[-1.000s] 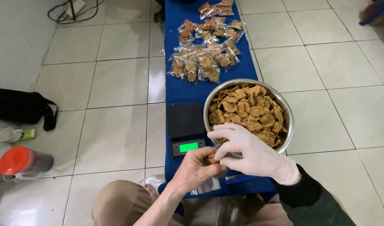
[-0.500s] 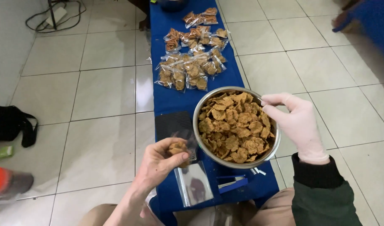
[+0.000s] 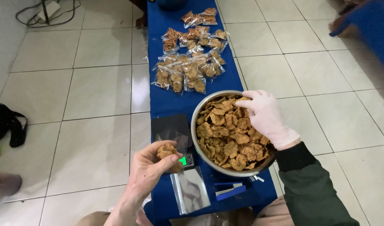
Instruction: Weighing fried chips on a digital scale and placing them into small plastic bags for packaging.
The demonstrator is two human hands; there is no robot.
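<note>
My bare left hand point(image 3: 150, 169) holds a small clear bag of brown fried chips point(image 3: 167, 151) just left of a black digital scale point(image 3: 171, 127) with a green display. My right hand point(image 3: 265, 117), in a white glove, reaches into a round metal bowl point(image 3: 194, 125) heaped with the same chips point(image 3: 227, 138). Its fingertips are bunched on chips at the bowl's far right side. Bowl and scale stand on a long blue bench point(image 3: 169, 100).
Several sealed bags of chips point(image 3: 188, 67) lie farther along the bench. Empty clear bags point(image 3: 191, 193) and a small blue tool point(image 3: 229, 190) lie at the near end. White floor tiles surround it, with a black bag point(image 3: 5, 123) at the left and cables point(image 3: 45, 10) at the far left.
My left hand has drawn the small bag of chips off the scale toward me and to the left. My right hand left the scale, passed the bowl's right rim and now dips into the chips.
</note>
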